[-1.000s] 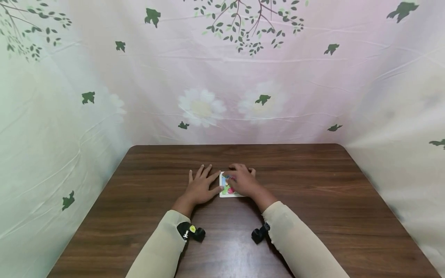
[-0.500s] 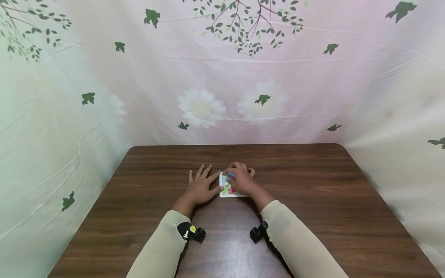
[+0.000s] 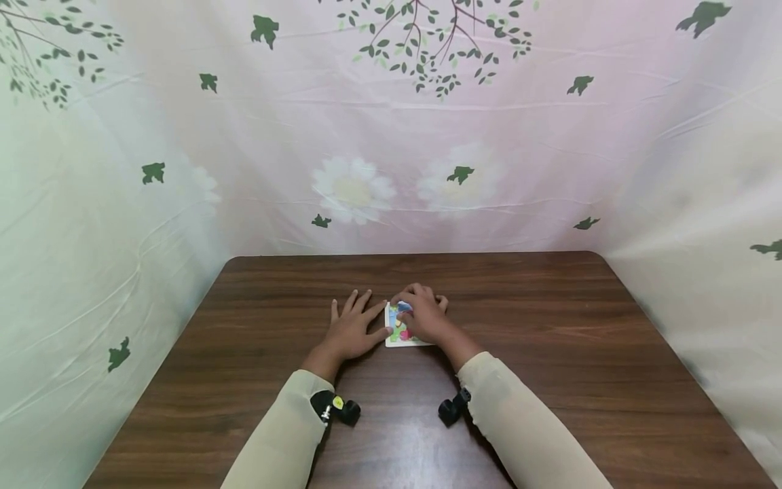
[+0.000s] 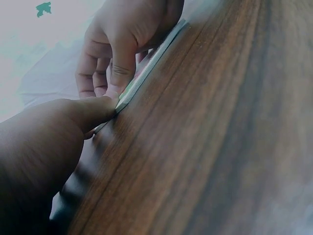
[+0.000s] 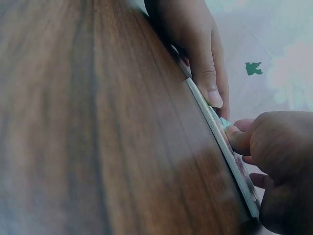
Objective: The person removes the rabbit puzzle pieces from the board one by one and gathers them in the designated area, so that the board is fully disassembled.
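Note:
A small flat board (image 3: 394,334) with a coloured picture and a white border lies on the table in the head view. Its pale, thick edge (image 5: 215,126) shows in the right wrist view. My left hand (image 3: 351,336) rests beside it with fingers spread; its thumb and index finger touch the board's left side. My right hand (image 3: 427,319) is over the board's right part, fingers bent down onto the picture. A small teal bit (image 5: 225,122) shows by the right thumb; whether the fingertips pinch it is hidden. The right hand covers much of the picture.
The brown wooden table (image 3: 275,435) has rounded far corners. Printed cloth (image 3: 391,136) with leaves, birds and flowers hangs behind it and on both sides. A small black camera (image 3: 348,412) is on the left wrist, another black camera (image 3: 450,411) on the right.
My right hand has shifted slightly, its fingers more bent than a second ago, and more blue of the picture shows. The left hand and the board stay in place.

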Action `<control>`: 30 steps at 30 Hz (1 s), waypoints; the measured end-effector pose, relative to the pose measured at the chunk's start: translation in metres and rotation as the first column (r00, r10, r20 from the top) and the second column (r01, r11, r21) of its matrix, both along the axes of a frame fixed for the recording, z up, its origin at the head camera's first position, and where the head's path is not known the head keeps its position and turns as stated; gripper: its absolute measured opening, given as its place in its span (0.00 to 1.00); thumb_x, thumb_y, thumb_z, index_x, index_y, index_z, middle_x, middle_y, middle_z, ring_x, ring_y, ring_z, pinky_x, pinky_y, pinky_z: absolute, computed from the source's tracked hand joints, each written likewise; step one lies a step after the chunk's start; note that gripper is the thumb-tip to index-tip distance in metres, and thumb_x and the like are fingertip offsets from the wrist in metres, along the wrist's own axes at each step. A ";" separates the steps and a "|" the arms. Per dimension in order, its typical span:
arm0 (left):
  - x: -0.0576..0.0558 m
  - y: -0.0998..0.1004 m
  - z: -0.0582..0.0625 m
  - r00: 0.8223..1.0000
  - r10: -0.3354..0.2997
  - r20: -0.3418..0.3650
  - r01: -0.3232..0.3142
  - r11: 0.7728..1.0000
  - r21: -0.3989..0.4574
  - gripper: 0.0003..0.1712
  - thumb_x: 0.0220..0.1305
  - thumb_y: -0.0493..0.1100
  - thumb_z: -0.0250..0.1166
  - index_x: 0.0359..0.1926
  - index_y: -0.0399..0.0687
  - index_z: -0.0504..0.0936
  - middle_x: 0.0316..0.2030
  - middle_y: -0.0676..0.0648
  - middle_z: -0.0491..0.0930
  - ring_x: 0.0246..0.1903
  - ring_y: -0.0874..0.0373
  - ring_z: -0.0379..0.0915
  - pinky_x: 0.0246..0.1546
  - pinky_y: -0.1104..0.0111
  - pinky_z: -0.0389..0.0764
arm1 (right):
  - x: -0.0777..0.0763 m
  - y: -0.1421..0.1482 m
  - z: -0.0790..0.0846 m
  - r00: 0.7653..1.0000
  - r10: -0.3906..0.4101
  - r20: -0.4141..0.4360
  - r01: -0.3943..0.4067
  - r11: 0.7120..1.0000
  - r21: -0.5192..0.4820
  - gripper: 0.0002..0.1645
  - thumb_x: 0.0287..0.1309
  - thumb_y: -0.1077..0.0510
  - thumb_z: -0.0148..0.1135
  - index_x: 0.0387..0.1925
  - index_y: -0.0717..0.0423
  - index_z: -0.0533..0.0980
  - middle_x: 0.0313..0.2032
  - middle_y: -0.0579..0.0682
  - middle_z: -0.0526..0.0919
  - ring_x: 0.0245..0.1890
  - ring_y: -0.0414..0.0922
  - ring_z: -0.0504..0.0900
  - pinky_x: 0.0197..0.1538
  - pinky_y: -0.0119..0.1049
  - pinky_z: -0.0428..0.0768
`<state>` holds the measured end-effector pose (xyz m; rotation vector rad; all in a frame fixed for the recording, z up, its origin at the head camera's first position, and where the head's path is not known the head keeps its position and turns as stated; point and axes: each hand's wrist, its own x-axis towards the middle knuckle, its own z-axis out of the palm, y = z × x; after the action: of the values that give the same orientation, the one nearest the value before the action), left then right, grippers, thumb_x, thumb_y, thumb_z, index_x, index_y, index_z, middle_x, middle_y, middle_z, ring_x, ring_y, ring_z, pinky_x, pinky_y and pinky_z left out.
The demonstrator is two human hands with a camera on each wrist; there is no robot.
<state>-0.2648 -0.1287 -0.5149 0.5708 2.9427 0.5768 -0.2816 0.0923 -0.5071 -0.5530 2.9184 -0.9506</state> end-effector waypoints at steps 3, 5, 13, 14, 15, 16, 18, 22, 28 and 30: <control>-0.001 0.000 0.000 1.000 0.001 0.000 -0.001 1.000 0.002 0.41 0.78 0.74 0.55 0.85 0.68 0.66 0.89 0.44 0.51 0.89 0.37 0.37 0.81 0.24 0.33 | 0.000 0.000 0.000 1.000 0.010 -0.026 -0.010 1.000 0.000 0.15 0.76 0.57 0.67 0.59 0.41 0.85 0.66 0.53 0.76 0.74 0.62 0.67 0.72 0.73 0.53; -0.001 0.000 -0.001 1.000 0.002 0.002 -0.002 1.000 0.001 0.42 0.78 0.74 0.55 0.85 0.68 0.65 0.89 0.44 0.51 0.89 0.37 0.37 0.81 0.25 0.33 | -0.001 -0.001 0.001 0.999 0.019 -0.040 -0.020 1.000 -0.005 0.15 0.76 0.58 0.67 0.59 0.43 0.85 0.65 0.53 0.78 0.74 0.61 0.68 0.72 0.73 0.53; -0.002 0.000 -0.002 1.000 -0.001 0.002 0.001 1.000 0.006 0.42 0.78 0.74 0.56 0.85 0.68 0.65 0.89 0.44 0.51 0.89 0.37 0.37 0.81 0.25 0.33 | 0.000 0.001 0.001 0.996 0.054 -0.068 -0.056 0.998 -0.027 0.16 0.74 0.62 0.68 0.59 0.47 0.85 0.61 0.51 0.82 0.70 0.58 0.71 0.71 0.71 0.54; -0.002 0.000 -0.002 1.000 0.000 0.002 0.000 1.000 0.006 0.42 0.78 0.73 0.56 0.85 0.68 0.65 0.89 0.44 0.51 0.89 0.37 0.37 0.81 0.25 0.33 | 0.000 0.002 0.000 0.996 0.057 -0.072 -0.059 0.998 -0.028 0.16 0.74 0.62 0.68 0.59 0.47 0.85 0.61 0.51 0.82 0.70 0.58 0.71 0.71 0.71 0.54; -0.002 0.000 -0.002 1.000 0.000 0.000 0.000 1.000 0.005 0.42 0.78 0.73 0.56 0.85 0.68 0.65 0.89 0.44 0.51 0.89 0.37 0.37 0.81 0.25 0.33 | 0.000 0.002 0.000 0.995 0.062 -0.074 -0.064 0.998 -0.027 0.17 0.75 0.62 0.68 0.60 0.47 0.85 0.61 0.51 0.81 0.69 0.58 0.71 0.70 0.71 0.54; -0.002 0.000 -0.002 1.000 -0.001 -0.003 0.001 1.000 0.004 0.42 0.78 0.73 0.56 0.85 0.68 0.65 0.89 0.44 0.52 0.89 0.37 0.38 0.81 0.24 0.33 | 0.001 0.002 0.000 0.995 0.064 -0.075 -0.067 0.997 -0.028 0.17 0.74 0.63 0.67 0.60 0.48 0.85 0.61 0.52 0.81 0.69 0.58 0.71 0.70 0.71 0.54; -0.002 0.001 -0.003 1.000 -0.002 -0.010 0.002 1.000 0.008 0.41 0.78 0.73 0.56 0.85 0.67 0.66 0.88 0.44 0.52 0.89 0.37 0.39 0.81 0.24 0.34 | 0.001 0.003 0.000 0.994 0.071 -0.079 -0.073 0.997 -0.023 0.18 0.75 0.63 0.67 0.61 0.48 0.85 0.61 0.52 0.80 0.68 0.58 0.71 0.70 0.70 0.54; -0.002 0.001 -0.003 1.000 0.001 -0.002 -0.001 1.000 -0.007 0.42 0.78 0.74 0.56 0.85 0.69 0.65 0.89 0.45 0.51 0.89 0.38 0.37 0.82 0.25 0.33 | 0.001 0.003 0.000 0.994 0.077 -0.072 -0.077 0.997 0.003 0.19 0.76 0.63 0.66 0.63 0.49 0.85 0.61 0.52 0.79 0.67 0.57 0.71 0.70 0.69 0.54; -0.001 0.002 -0.002 1.000 0.009 0.008 -0.009 1.000 -0.010 0.42 0.77 0.74 0.56 0.85 0.69 0.64 0.89 0.45 0.51 0.90 0.39 0.36 0.82 0.26 0.32 | 0.001 0.003 0.000 0.992 0.077 -0.099 -0.075 0.997 0.023 0.18 0.77 0.62 0.65 0.63 0.49 0.85 0.61 0.53 0.80 0.64 0.56 0.72 0.67 0.67 0.56; -0.001 0.002 -0.002 1.000 0.010 0.008 -0.010 1.000 -0.007 0.42 0.77 0.74 0.56 0.85 0.69 0.65 0.89 0.45 0.51 0.90 0.39 0.36 0.82 0.26 0.32 | 0.001 0.003 -0.001 0.991 0.078 -0.109 -0.077 0.997 0.015 0.18 0.77 0.61 0.64 0.63 0.49 0.85 0.61 0.53 0.80 0.64 0.56 0.73 0.67 0.67 0.56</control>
<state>-0.2660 -0.1271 -0.5170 0.5525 2.9409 0.5681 -0.2803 0.0953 -0.5077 -0.7350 2.9704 -0.9229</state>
